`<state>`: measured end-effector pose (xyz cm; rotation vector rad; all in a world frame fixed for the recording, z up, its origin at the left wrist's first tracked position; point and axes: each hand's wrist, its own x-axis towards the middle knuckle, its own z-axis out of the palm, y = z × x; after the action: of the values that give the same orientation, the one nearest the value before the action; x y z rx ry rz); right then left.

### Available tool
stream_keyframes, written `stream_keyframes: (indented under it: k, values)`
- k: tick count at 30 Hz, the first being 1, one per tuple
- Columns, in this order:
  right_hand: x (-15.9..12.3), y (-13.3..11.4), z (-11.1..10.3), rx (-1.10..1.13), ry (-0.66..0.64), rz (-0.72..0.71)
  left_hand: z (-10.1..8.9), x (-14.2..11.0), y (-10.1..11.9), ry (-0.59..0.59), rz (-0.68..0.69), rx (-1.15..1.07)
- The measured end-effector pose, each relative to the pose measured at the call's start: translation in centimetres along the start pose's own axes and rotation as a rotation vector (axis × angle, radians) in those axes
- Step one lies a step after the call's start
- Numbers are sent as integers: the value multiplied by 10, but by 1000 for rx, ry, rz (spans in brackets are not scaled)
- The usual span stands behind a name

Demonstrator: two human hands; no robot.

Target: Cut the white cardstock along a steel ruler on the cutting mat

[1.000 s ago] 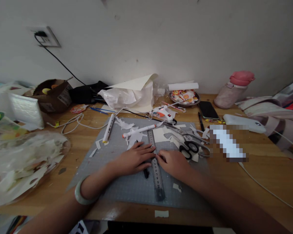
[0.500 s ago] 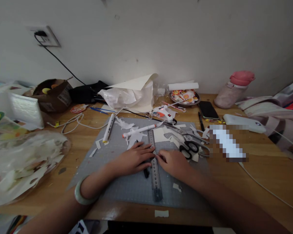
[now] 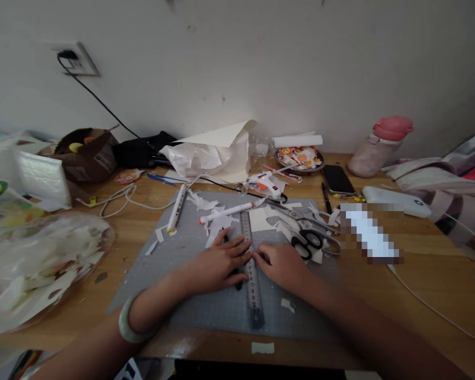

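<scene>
A steel ruler (image 3: 252, 274) lies lengthwise on a grey cutting mat (image 3: 206, 311). My left hand (image 3: 217, 261) rests flat on the mat, fingers spread, its fingertips pressing the ruler's left edge. A dark object (image 3: 237, 285) pokes out from under this hand. My right hand (image 3: 281, 264) sits against the ruler's right edge with fingers curled in a pinch; what it holds is hidden. A pale green bangle (image 3: 129, 323) circles my left wrist.
Scissors (image 3: 309, 235), two white markers (image 3: 176, 208), paper scraps and a glue gun (image 3: 265, 182) lie at the mat's far side. A phone (image 3: 337, 178), pink bottle (image 3: 378, 145), snack dish (image 3: 298, 155), a bag of scraps (image 3: 31, 258) and cables surround it on the wooden desk.
The ruler has swung slightly, its near end shifting left and a little away from me. My left hand crept forward along it. The right hand stayed put.
</scene>
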<state>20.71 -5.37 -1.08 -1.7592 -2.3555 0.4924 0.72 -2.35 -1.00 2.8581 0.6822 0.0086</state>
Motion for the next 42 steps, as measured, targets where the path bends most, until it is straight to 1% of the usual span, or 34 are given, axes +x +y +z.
stream_keyframes:
  k: [2, 6, 8, 13, 18, 25, 32, 37, 42]
  values:
    - [0, 0, -1, 6, -1, -4, -1, 0, 1, 4, 1, 10]
    - [-2, 0, -2, 25, -4, -1, -1, 0, 2, 62, 21, 34]
    - [-2, 0, -1, 42, 1, 9, 0, -1, 2, 73, 29, 41]
    - [-2, 2, 2, 80, 4, 25, 4, -1, 4, 95, 12, 68]
    - [-1, 2, 1, 95, -19, 18, 7, 1, 8, 89, -24, 104]
    - [-1, 2, -1, 87, -30, 20, 8, 1, 7, 98, -23, 101]
    - [-1, 3, -2, 70, -32, 4, 10, 2, 5, 122, -8, 103]
    - [-2, 3, -3, 66, -40, -18, 12, 2, 6, 163, -23, 113]
    - [-2, 4, -1, 57, -30, -22, 11, 2, 7, 175, -24, 114]
